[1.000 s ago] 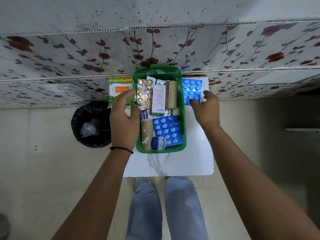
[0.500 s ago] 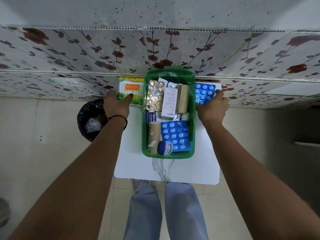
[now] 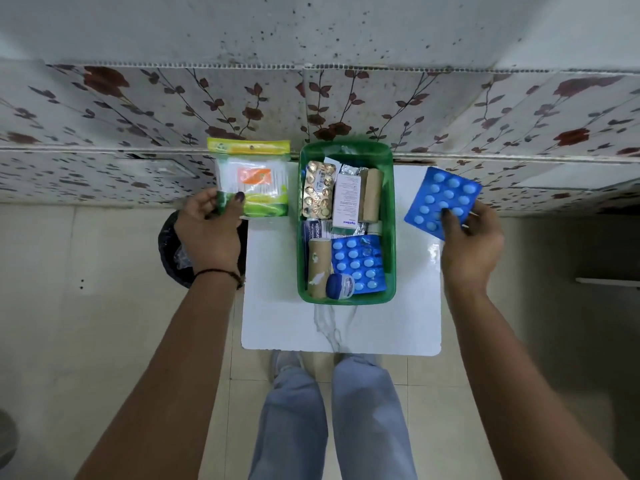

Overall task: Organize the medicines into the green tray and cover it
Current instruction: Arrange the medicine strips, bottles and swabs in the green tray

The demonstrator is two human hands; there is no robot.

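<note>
A green tray stands on a small white table, against the wall. Inside lie a gold blister strip, a white box, two brown rolls, a blue blister pack and a small blue-capped jar. My left hand grips the lower corner of a green and yellow cotton-bud packet, left of the tray. My right hand holds a second blue blister pack, tilted and lifted, right of the tray.
A black bin with a bag stands on the floor just left of the table, under my left wrist. A flowered wall panel runs right behind the tray. My legs stand at the table's front edge.
Both hands have closed on the items beside the tray. The cotton-bud packet is lifted at the left, and the blue blister pack has come up and tilted outward to the right.
</note>
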